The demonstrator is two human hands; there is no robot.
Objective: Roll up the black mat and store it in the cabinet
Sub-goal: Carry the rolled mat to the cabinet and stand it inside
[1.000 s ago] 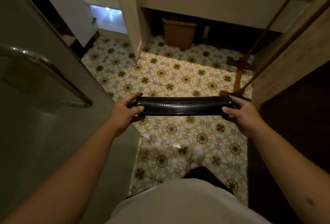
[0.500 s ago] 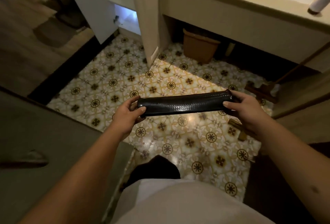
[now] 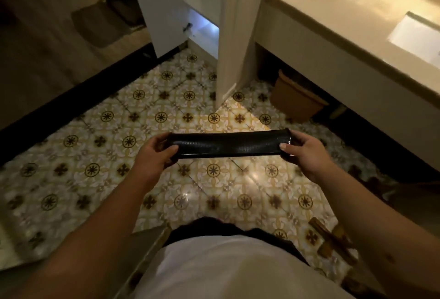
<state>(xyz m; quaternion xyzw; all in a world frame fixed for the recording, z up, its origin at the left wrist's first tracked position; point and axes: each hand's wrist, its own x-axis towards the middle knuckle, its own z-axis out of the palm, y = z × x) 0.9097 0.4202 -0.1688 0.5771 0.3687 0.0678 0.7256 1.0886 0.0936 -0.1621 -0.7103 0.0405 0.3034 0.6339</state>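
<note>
The black mat (image 3: 228, 143) is rolled into a tight, shiny tube and hangs level over the patterned tile floor. My left hand (image 3: 154, 153) grips its left end, thumb on top and fingers curled behind. At the right end, my right hand (image 3: 307, 153) holds on the same way. Ahead and to the left stands the white cabinet (image 3: 223, 43), its door (image 3: 154, 8) swung open. A lit lower shelf (image 3: 204, 30) shows inside, a good way beyond the mat.
A long vanity counter with a sink (image 3: 414, 36) runs along the right. A brown bin (image 3: 295, 98) sits under it. Wooden pieces (image 3: 333, 241) lie on the floor at lower right. A dark threshold strip (image 3: 71, 98) borders wood flooring on the left.
I have stepped forward and turned left toward the cabinet. The glass door with its handle has left the view. The mat stays held level between both hands.
</note>
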